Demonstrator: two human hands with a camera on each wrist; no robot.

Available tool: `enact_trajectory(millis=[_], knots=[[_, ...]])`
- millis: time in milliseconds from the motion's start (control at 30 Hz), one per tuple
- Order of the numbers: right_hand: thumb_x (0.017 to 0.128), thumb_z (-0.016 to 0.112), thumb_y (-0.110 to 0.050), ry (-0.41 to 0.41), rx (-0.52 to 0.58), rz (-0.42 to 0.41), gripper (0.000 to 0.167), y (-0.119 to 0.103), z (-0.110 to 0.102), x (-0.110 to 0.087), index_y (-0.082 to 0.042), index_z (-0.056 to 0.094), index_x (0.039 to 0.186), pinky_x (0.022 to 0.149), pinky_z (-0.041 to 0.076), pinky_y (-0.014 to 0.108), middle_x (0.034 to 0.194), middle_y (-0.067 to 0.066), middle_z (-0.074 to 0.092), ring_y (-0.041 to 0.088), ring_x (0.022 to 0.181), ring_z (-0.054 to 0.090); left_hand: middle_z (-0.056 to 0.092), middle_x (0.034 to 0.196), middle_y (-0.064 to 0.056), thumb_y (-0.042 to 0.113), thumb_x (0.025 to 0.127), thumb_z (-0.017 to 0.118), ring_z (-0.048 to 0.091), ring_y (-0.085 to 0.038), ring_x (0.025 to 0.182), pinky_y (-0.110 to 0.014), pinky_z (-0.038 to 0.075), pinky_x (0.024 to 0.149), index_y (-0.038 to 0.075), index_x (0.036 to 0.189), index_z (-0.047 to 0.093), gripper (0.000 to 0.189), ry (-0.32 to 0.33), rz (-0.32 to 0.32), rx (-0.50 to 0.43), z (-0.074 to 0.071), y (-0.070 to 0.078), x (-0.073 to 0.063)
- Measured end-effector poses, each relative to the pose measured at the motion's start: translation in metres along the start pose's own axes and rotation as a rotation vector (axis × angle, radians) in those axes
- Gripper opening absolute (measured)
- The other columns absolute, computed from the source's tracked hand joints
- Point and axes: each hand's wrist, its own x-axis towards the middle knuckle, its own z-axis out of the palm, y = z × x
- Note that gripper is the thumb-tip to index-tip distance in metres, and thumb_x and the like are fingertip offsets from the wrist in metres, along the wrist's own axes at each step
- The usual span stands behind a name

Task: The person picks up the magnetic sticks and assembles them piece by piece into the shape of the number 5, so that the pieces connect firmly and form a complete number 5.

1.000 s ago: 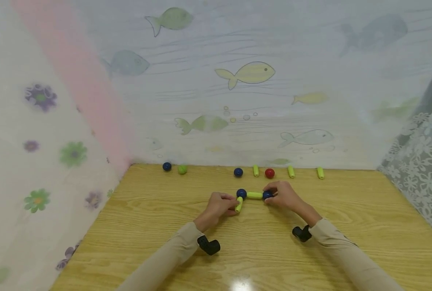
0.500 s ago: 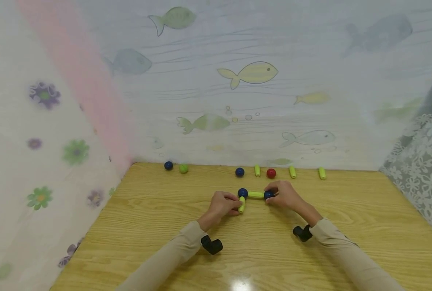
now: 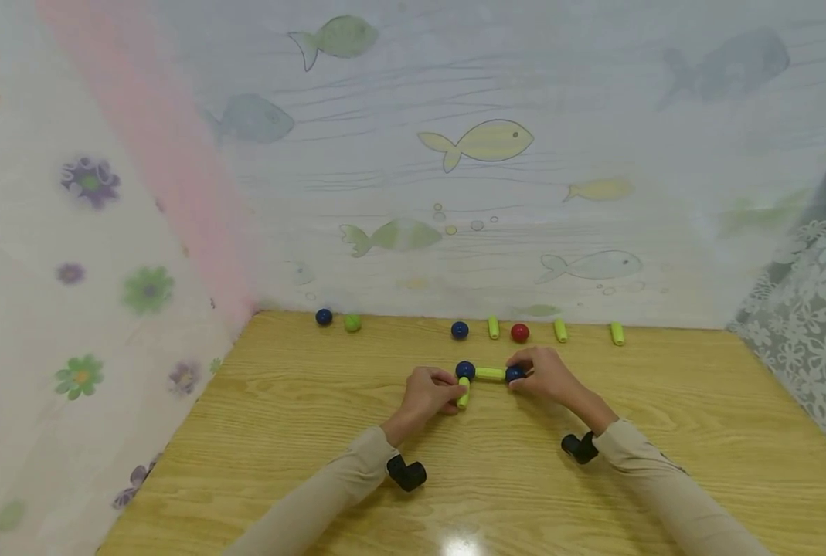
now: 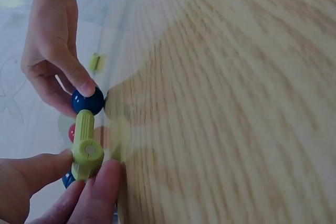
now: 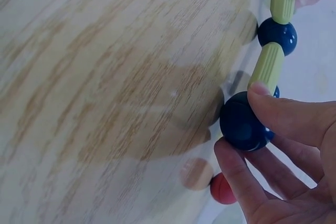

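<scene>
Blue balls (image 5: 239, 124) look smooth, glossy plastic; rods (image 5: 268, 65), ribbed, duller plastic. The table (image 3: 496, 479) shows wood grain, shiny at six o'clock in the head view. Sleeves (image 3: 339, 479) are matt, creased cloth.

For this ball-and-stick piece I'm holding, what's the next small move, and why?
Perhaps free your right grip from the end ball and reach for the loose stick just right of the red ball. The end ball shows only one stick against it, the joining stick, while your left grip pinches the near stick, which should steady the piece.
</scene>
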Motion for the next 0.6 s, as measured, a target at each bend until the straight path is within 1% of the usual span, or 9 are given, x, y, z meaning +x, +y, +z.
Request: enact_trajectory(millis=[167, 333, 467, 600], knots=[[0.074, 0.08, -0.005, -0.005, 0.008, 0.001, 0.029, 0.002, 0.001, 0.0, 0.006, 0.07, 0.1, 0.074, 0.055, 0.042, 0.095, 0.017, 0.068, 0.029, 0.086, 0.065, 0.067, 0.074, -0.013, 0.004, 0.084, 0.071, 0.068, -0.025, 0.062, -0.033, 0.057, 0.056, -0.005, 0.09, 0.069, 0.012, -0.039, -0.03, -0.023, -0.006, -0.001, 0.0], [0.074, 0.079, -0.004, 0.004, 0.003, -0.007, 0.029, 0.002, -0.001, -0.001, 0.007, 0.07, 0.099, 0.074, 0.055, 0.042, 0.095, 0.017, 0.068, 0.03, 0.085, 0.065, 0.068, 0.075, -0.016, 0.002, 0.083, 0.071, 0.068, -0.025, 0.064, -0.034, 0.057, 0.058, -0.006, 0.092, 0.069, 0.013, -0.064, -0.049, -0.058, -0.007, 0.0, 0.001], [0.075, 0.08, -0.005, 0.004, -0.018, -0.012, 0.03, 0.002, -0.001, 0.0, 0.007, 0.07, 0.1, 0.074, 0.055, 0.041, 0.095, 0.018, 0.068, 0.029, 0.085, 0.065, 0.068, 0.078, -0.017, 0.002, 0.083, 0.071, 0.069, -0.026, 0.066, -0.035, 0.057, 0.059, -0.007, 0.092, 0.069, 0.013, -0.067, -0.042, -0.065, -0.009, -0.001, 0.001], [0.075, 0.08, -0.006, 0.003, -0.027, -0.013, 0.03, 0.003, 0.002, 0.001, 0.006, 0.07, 0.1, 0.074, 0.055, 0.041, 0.096, 0.018, 0.068, 0.03, 0.086, 0.065, 0.069, 0.082, -0.02, 0.001, 0.084, 0.069, 0.069, -0.026, 0.069, -0.035, 0.057, 0.06, -0.009, 0.097, 0.067, 0.016, -0.08, -0.03, -0.065, -0.018, -0.005, -0.001]])
